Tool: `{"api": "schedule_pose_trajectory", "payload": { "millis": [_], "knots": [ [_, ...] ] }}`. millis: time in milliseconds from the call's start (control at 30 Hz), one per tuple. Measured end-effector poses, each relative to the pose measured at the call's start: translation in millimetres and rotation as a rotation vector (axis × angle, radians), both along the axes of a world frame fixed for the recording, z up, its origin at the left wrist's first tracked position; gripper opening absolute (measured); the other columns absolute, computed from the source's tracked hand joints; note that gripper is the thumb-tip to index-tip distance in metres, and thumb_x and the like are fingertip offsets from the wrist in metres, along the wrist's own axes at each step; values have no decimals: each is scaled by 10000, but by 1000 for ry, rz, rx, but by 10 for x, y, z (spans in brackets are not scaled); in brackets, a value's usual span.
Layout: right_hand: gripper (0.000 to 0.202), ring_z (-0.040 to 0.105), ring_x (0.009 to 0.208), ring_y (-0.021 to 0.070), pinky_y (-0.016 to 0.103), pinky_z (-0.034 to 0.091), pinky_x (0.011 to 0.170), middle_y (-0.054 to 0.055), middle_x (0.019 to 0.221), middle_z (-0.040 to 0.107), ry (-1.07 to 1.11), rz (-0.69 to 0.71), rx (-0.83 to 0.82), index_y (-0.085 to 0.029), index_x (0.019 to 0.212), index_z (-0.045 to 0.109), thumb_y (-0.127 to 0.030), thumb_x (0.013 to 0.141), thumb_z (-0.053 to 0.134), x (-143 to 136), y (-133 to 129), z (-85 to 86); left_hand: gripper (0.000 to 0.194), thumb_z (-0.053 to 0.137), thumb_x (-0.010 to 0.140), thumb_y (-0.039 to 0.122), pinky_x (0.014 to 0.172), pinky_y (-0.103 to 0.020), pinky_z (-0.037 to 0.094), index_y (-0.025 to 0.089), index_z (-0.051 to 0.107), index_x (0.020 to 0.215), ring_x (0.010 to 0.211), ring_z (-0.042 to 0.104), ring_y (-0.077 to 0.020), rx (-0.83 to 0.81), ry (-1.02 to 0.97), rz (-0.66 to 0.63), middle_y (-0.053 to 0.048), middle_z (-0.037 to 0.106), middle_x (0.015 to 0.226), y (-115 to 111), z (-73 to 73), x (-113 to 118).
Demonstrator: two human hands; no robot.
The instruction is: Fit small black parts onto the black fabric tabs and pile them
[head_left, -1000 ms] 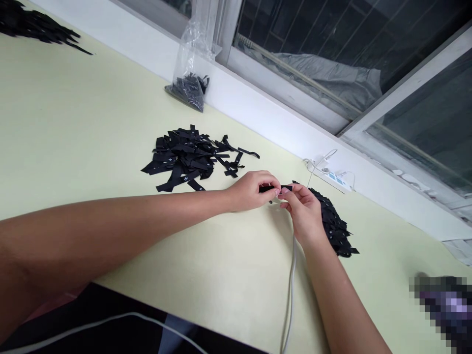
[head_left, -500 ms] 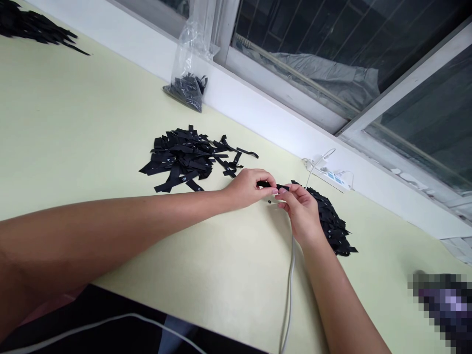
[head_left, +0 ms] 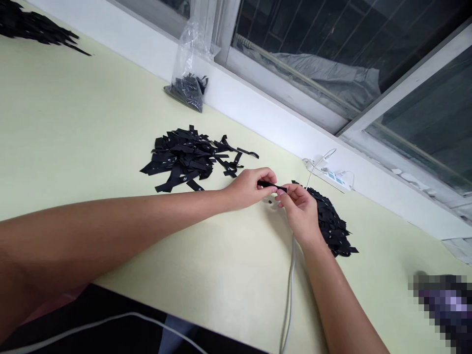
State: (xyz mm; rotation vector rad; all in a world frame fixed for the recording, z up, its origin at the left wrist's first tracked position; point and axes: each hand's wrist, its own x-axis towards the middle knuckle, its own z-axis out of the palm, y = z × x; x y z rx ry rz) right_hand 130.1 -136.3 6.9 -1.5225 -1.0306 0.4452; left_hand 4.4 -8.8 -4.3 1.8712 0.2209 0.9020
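A short black fabric strip [head_left: 272, 185] is stretched between my two hands above the table. My left hand [head_left: 248, 188] pinches it from the left, thumb and fingers closed. From the right, my right hand [head_left: 301, 209] grips its other end between thumb and fingertips. A tiny dark ring-like spot [head_left: 270, 202] shows just below the strip; I cannot tell what it is. Beyond my left wrist lies a loose pile of black strips [head_left: 182, 155], some with small white marks. Another pile of black strips [head_left: 334, 223] sits behind my right hand, partly hidden by it.
A clear plastic bag [head_left: 188, 83] holding black pieces leans against the wall ledge. More black strips [head_left: 35, 27] lie at the far left. A white power strip [head_left: 334, 178] stands by the ledge. A pale cable [head_left: 291, 290] runs past my right forearm over the table edge.
Both hands stay in nearly the same place. The fingers of my right hand have shifted slightly on the strip, which now looks straighter between the hands.
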Motion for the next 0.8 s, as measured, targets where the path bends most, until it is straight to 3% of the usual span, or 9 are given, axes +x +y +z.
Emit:
{"api": "schedule_pose_trajectory", "payload": {
  "millis": [100,433,800],
  "knots": [
    [261,607,722,137,264,485,624,6,816,656,-29,-2,9,-198,904,656,-414,802,761,-7,2,3,179,666,839,211,822,-292,521,167,692,1011,925,661,-160,-25,4,6,-50,727,990,4,-15,18],
    [239,584,714,128,266,529,632,13,837,656,-23,-16,-6,-194,909,671,-403,817,740,-39,6,8,112,593,866,190,702,-265,473,172,698,902,838,638,-139,64,40,5,-23,721,913,3,15,13],
    [248,622,749,129,240,502,624,-5,811,644,88,-34,30,-202,888,634,-389,797,769,-13,28,-11,89,603,863,194,785,-283,500,169,676,907,860,643,-141,10,30,-31,-21,705,903,8,-1,14]
  ]
}}
